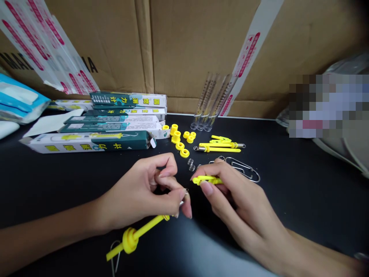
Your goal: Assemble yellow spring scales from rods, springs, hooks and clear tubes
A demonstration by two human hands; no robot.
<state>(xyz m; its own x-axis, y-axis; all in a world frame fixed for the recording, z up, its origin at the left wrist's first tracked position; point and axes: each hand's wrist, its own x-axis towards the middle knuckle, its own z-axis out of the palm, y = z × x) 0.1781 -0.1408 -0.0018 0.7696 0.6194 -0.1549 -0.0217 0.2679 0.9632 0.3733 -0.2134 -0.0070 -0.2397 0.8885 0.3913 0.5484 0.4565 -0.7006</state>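
Note:
My left hand (150, 188) is closed, thumb and forefinger pinching the metal spring end of a yellow spring-scale rod (148, 227). The rod slants down to the left beneath the hand and carries a yellow ring cap (130, 240). A thin wire hook (115, 256) shows by its lower end. To the right, my right hand (236, 200) grips a small yellow plastic piece (206, 180) between thumb and fingers, its narrow tip pointing at my left hand. The two hands are apart. Small coil springs (191, 165) and large wire hooks (245, 169) lie just beyond my right hand.
Several yellow caps (180, 146) and yellow rods (220, 149) lie mid-table. Clear graduated tubes (211, 104) stand behind them against a cardboard box (184, 50). Printed spring-scale boxes (92, 141) are at left, beside a blue packet (21, 100). Plastic-wrapped items (343, 115) occupy the right.

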